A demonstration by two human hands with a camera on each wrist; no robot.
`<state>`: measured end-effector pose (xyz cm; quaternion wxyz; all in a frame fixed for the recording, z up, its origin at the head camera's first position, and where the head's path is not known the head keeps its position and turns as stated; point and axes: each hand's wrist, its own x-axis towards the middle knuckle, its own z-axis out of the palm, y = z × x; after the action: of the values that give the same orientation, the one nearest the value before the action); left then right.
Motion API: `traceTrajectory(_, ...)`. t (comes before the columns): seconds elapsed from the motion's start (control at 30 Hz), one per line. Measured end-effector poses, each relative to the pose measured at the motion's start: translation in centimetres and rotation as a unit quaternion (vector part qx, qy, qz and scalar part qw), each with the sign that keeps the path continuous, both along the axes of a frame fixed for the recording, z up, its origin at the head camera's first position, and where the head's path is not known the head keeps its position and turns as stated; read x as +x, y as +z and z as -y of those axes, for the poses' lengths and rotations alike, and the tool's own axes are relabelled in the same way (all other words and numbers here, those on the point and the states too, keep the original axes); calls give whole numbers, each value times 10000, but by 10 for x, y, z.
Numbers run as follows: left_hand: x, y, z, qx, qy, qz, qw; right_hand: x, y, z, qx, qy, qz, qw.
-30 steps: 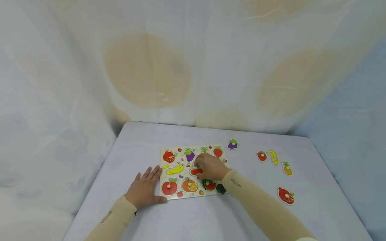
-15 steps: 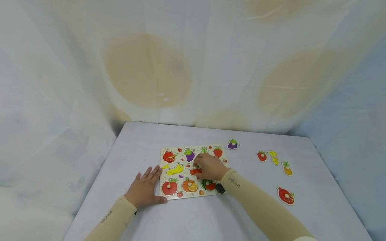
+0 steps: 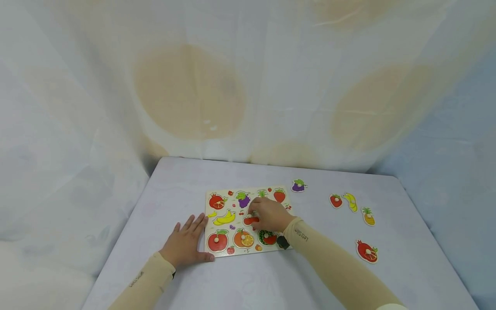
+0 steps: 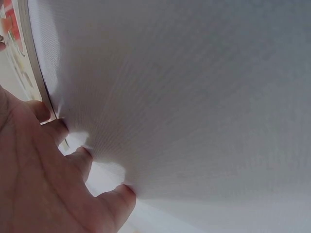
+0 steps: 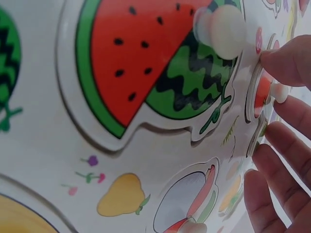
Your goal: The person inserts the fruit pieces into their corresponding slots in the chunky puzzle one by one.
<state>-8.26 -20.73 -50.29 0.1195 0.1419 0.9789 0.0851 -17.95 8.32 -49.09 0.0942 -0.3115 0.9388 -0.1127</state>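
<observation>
In the head view, a fruit peg-puzzle board (image 3: 233, 226) lies mid-table. My left hand (image 3: 186, 243) rests with spread, straight fingers at its left edge, the thumb by the near corner; the left wrist view shows this hand (image 4: 53, 170) against the cloth. The right hand (image 3: 271, 215) is over the board, its thumb and fingers at a red cherry piece (image 3: 249, 221). In the right wrist view, thumb and index finger are bent about the knob (image 5: 278, 92) of that piece. Part of the cherry piece is hidden by the hand.
Apple (image 3: 218, 242), orange (image 3: 241, 239) and watermelon (image 3: 266, 237) pieces with knobs sit on the board's near row. To its right lie loose grape (image 3: 298, 186), strawberry (image 3: 335, 201), banana (image 3: 350, 201), pineapple (image 3: 368, 217) and pomegranate (image 3: 366, 251) pieces.
The cherry piece and the right hand have shifted very slightly left since a second ago. My left hand stays in place.
</observation>
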Motion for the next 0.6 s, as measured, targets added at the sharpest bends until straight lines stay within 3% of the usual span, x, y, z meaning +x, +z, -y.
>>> traceTrajectory(0.6, -1, -3, 1, -20, -3, -13, 10000, -2, -6, -2, -103, -44, 56, 9999)
